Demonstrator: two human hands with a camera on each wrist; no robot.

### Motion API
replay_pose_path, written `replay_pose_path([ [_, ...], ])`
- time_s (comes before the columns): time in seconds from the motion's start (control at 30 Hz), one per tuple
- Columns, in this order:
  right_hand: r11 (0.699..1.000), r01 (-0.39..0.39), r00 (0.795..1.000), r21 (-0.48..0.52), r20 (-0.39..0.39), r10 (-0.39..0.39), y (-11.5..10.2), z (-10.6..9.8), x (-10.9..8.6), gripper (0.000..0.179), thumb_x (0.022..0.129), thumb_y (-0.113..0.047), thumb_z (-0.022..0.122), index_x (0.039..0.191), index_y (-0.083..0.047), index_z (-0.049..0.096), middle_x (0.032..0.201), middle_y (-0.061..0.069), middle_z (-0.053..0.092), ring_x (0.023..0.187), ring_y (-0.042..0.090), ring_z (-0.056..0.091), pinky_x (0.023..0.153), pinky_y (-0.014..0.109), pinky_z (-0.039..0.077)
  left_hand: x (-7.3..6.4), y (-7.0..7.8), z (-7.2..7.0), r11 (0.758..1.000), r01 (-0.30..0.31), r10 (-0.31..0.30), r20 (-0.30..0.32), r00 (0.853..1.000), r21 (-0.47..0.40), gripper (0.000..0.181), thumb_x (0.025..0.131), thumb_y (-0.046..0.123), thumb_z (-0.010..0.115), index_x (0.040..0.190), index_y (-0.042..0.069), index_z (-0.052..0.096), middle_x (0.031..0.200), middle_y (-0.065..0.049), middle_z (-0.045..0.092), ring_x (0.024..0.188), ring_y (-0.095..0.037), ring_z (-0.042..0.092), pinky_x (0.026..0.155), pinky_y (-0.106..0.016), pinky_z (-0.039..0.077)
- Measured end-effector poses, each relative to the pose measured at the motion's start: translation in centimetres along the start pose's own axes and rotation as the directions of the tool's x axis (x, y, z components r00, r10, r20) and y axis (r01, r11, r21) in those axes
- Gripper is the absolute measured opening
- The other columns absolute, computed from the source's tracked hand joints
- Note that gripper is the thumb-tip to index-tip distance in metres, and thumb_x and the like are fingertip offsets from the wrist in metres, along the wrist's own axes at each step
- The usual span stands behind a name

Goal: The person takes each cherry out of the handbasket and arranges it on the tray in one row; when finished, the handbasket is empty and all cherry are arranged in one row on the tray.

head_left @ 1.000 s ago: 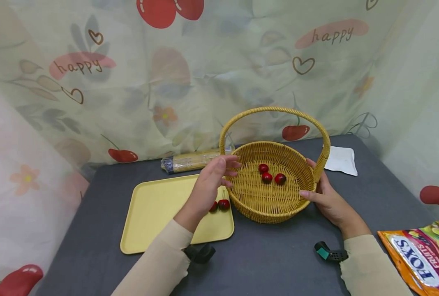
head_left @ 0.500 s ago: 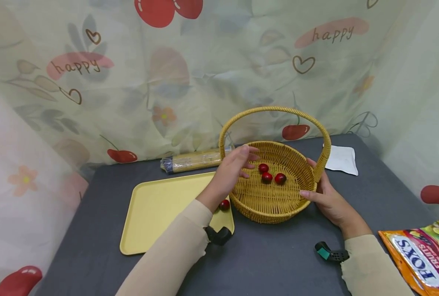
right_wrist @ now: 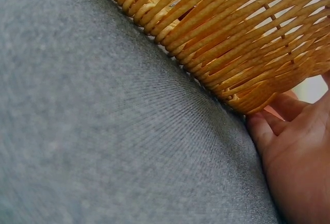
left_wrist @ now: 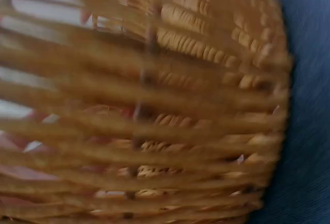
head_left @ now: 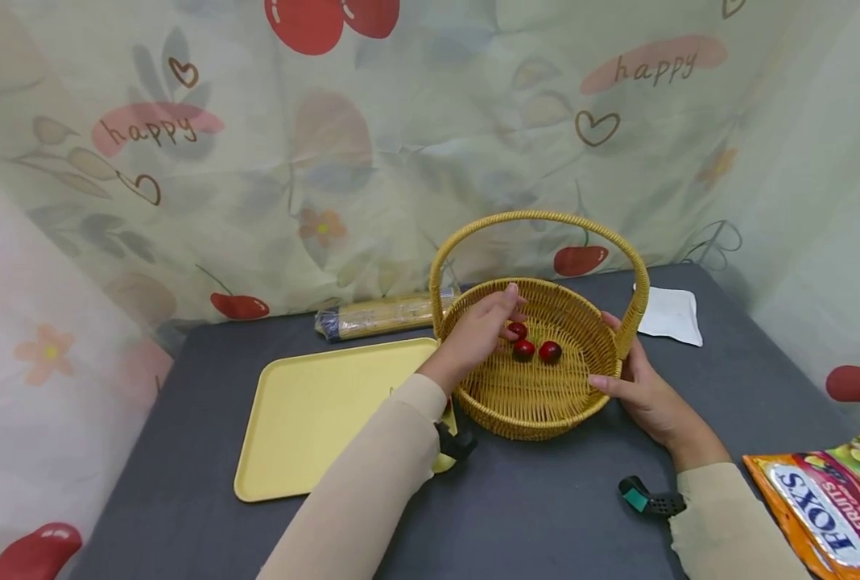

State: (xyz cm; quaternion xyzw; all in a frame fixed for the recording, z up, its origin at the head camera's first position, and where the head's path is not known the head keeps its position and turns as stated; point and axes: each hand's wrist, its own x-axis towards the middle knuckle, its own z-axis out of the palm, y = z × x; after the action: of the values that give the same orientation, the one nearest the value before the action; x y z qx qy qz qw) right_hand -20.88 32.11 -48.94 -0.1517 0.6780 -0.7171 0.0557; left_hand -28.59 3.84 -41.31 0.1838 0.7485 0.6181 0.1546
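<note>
A round wicker basket with a tall arched handle stands on the table, several dark red cherries lying on its bottom. My left hand reaches over the basket's left rim, fingers loosely bent, fingertips right by the rearmost cherry. No object shows between those fingers. My right hand holds the basket at its right side, thumb over the rim and fingers behind the wall. In the right wrist view, fingers touch the weave low down. The left wrist view holds only blurred basket wall.
Left of the basket lies a yellow tray, its right part covered by my left forearm. Behind sit a clear-wrapped bundle and a white packet. A FOX'S candy bag lies at front right. A printed cloth hangs at the back.
My left hand has moved right, from beside the basket's left rim to above the cherries inside. Its forearm now hides the tray's cherries. The right hand and basket have stayed in place.
</note>
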Motion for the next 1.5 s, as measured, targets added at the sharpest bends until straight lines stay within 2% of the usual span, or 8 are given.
replay_pose_path([
  [0.33, 1.000, 0.010, 1.000, -0.008, 0.002, -0.010, -0.1, 0.2, 0.0, 0.098, 0.105, -0.001, 0.064, 0.175, -0.027, 0.002, 0.173, 0.022, 0.012, 0.153, 0.034, 0.028, 0.111, 0.021, 0.037, 0.1, -0.3, 0.2, 0.992, 0.061, -0.068, 0.062, 0.996, 0.110, 0.074, 0.113, 0.069, 0.030, 0.150, 0.015, 0.064, 0.140, -0.011, 0.066, 0.117, -0.034, 0.066, 0.099, -0.054, 0.052],
  [0.53, 1.000, 0.000, 1.000, -0.016, 0.000, 0.000, -0.1, 0.3, -0.1, 0.097, 0.105, -0.002, 0.064, 0.175, -0.029, 0.002, 0.174, 0.020, 0.010, 0.154, 0.036, 0.024, 0.111, 0.021, 0.037, 0.0, -0.7, 0.7, 0.971, 0.019, -0.053, 0.139, 0.989, 0.237, 0.072, 0.114, 0.066, 0.029, 0.152, 0.015, 0.064, 0.150, -0.005, 0.063, 0.137, -0.024, 0.058, 0.115, -0.043, 0.043],
  [0.67, 1.000, 0.004, 1.000, -0.013, 0.004, -0.004, 0.1, 0.3, -0.1, 0.097, 0.105, -0.002, 0.064, 0.175, -0.028, 0.001, 0.174, 0.020, 0.010, 0.155, 0.037, 0.023, 0.112, 0.022, 0.036, 0.0, -0.9, 1.1, 0.937, 0.015, -0.077, 0.165, 0.983, 0.349, 0.065, 0.116, 0.060, 0.034, 0.155, 0.017, 0.063, 0.155, 0.002, 0.059, 0.147, -0.015, 0.047, 0.121, -0.040, 0.035],
  [0.9, 1.000, -0.001, 1.000, -0.029, -0.008, 0.001, 0.0, 0.2, 0.1, 0.099, 0.104, -0.004, 0.066, 0.175, -0.027, 0.002, 0.175, 0.019, 0.009, 0.156, 0.036, 0.021, 0.111, 0.021, 0.035, 0.7, -1.5, 1.3, 0.840, -0.088, -0.070, 0.268, 0.961, 0.535, 0.026, 0.112, 0.021, 0.063, 0.133, 0.014, 0.077, 0.124, 0.001, 0.070, 0.110, -0.015, 0.061, 0.098, -0.032, 0.048],
  [0.97, 1.000, -0.002, 1.000, -0.029, -0.011, 0.002, 0.0, 0.1, 0.0, 0.099, 0.104, -0.004, 0.066, 0.175, -0.027, 0.002, 0.175, 0.019, 0.010, 0.156, 0.036, 0.021, 0.110, 0.021, 0.035, 0.8, -1.5, 1.4, 0.807, -0.101, -0.083, 0.282, 0.956, 0.581, 0.024, 0.109, 0.015, 0.069, 0.130, 0.015, 0.078, 0.123, 0.004, 0.071, 0.109, -0.012, 0.061, 0.098, -0.029, 0.048],
  [1.03, 1.000, 0.000, 1.000, -0.027, -0.013, -0.001, 0.1, 0.1, 0.0, 0.099, 0.104, -0.003, 0.066, 0.175, -0.027, 0.002, 0.174, 0.019, 0.010, 0.155, 0.037, 0.022, 0.111, 0.021, 0.035, 0.8, -1.5, 1.5, 0.794, -0.095, -0.101, 0.284, 0.954, 0.601, 0.023, 0.107, 0.012, 0.072, 0.128, 0.015, 0.079, 0.119, 0.004, 0.071, 0.107, -0.012, 0.062, 0.097, -0.029, 0.049],
  [1.37, 1.000, -0.004, 1.000, -0.028, -0.013, 0.004, 0.0, 0.1, -0.1, 0.099, 0.104, -0.004, 0.066, 0.175, -0.028, 0.001, 0.175, 0.018, 0.010, 0.156, 0.036, 0.021, 0.111, 0.021, 0.034, 0.9, -1.4, 1.5, 0.802, -0.048, -0.139, 0.264, 0.954, 0.596, 0.020, 0.101, 0.013, 0.082, 0.120, 0.016, 0.079, 0.106, 0.005, 0.070, 0.100, -0.015, 0.062, 0.092, -0.031, 0.051],
  [1.5, 1.000, 0.000, 1.000, -0.027, -0.008, 0.000, -0.1, 0.1, 0.0, 0.100, 0.104, -0.003, 0.066, 0.175, -0.027, 0.001, 0.175, 0.019, 0.009, 0.156, 0.037, 0.022, 0.111, 0.021, 0.035, 0.8, -1.3, 1.4, 0.825, -0.042, -0.112, 0.235, 0.965, 0.564, 0.023, 0.099, 0.011, 0.083, 0.121, 0.014, 0.080, 0.107, 0.006, 0.069, 0.101, -0.016, 0.062, 0.092, -0.031, 0.050],
])
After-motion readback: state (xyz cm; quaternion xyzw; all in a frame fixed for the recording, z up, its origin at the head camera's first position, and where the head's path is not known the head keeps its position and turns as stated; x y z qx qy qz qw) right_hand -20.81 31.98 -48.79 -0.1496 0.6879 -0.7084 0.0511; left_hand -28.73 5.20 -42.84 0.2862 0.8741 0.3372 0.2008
